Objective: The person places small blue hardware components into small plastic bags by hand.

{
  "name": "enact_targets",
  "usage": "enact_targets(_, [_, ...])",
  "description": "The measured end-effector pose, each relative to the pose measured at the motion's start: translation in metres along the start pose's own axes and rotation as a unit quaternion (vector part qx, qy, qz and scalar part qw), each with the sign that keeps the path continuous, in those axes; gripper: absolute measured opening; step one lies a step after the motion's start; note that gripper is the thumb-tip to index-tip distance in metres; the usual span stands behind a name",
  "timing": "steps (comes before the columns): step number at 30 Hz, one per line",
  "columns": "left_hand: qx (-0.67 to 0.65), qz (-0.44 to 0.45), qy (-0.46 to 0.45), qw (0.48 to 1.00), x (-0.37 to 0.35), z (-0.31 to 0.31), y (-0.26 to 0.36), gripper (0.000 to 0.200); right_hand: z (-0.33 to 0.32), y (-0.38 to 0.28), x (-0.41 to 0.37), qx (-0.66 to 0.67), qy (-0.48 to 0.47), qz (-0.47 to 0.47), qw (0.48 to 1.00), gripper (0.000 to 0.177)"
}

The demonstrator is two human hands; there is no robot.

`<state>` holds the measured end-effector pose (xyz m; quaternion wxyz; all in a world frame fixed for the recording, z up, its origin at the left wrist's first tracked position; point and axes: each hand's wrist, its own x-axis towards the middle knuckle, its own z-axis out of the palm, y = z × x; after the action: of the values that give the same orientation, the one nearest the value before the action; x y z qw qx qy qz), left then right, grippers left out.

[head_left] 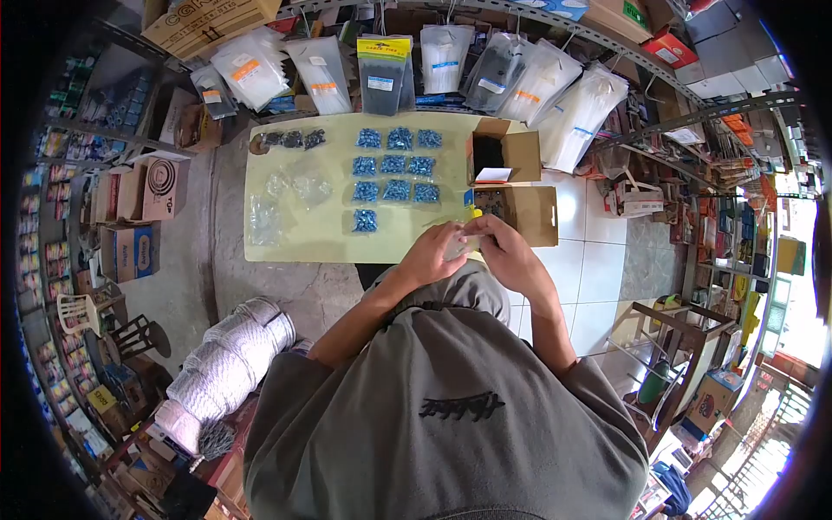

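Note:
My left hand (431, 253) and my right hand (510, 253) meet at the front edge of the pale yellow table (303, 234). Their fingers are closed on a small clear plastic bag (458, 246), mostly covered by the fingers; its contents are not clear. Just beyond my right hand stands an open cardboard box (533, 215) with dark small pieces inside and something yellow at its left side. Left of my hands, several bags of blue pieces (365, 221) lie in rows.
Behind the nearer box is another open box (518, 156) with black contents. Loose clear bags (269, 217) and several packets of dark pieces (293, 139) lie at the table's left. Packs of cable ties (384, 78) hang along the back. A rope roll (230, 355) stands at lower left.

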<state>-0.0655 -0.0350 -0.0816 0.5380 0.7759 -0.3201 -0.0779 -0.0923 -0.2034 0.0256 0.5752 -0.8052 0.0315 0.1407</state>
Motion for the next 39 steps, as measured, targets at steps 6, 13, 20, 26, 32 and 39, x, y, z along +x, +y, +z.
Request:
enact_targets(6, [0.002,0.004,-0.015,1.000,0.000,0.002,-0.004,0.038,-0.005,-0.011,-0.006,-0.074,-0.039,0.011,0.996,0.028])
enact_targets(13, [0.066,0.018,-0.011,0.998,-0.003,0.003,-0.005,0.048,-0.002,-0.009,-0.003,-0.058,-0.027,0.012,0.998,0.022])
enact_targets(20, [0.072,0.054,-0.043,0.995,-0.004,0.005,-0.012,0.054,-0.003,-0.021,-0.005,-0.103,-0.029,0.043,0.993,0.030])
enact_targets(26, [0.064,0.040,-0.047,0.996,-0.004,0.006,-0.008,0.057,-0.004,-0.017,-0.006,-0.110,-0.032,0.043,0.992,0.035])
enact_targets(32, [0.086,0.035,-0.038,0.995,-0.004,0.007,-0.009,0.054,-0.004,0.004,-0.007,-0.101,-0.056,0.011,0.993,0.033])
enact_targets(39, [0.100,0.056,-0.071,0.991,-0.008,0.009,-0.016,0.062,-0.007,0.005,-0.006,-0.059,-0.105,0.109,0.987,0.033])
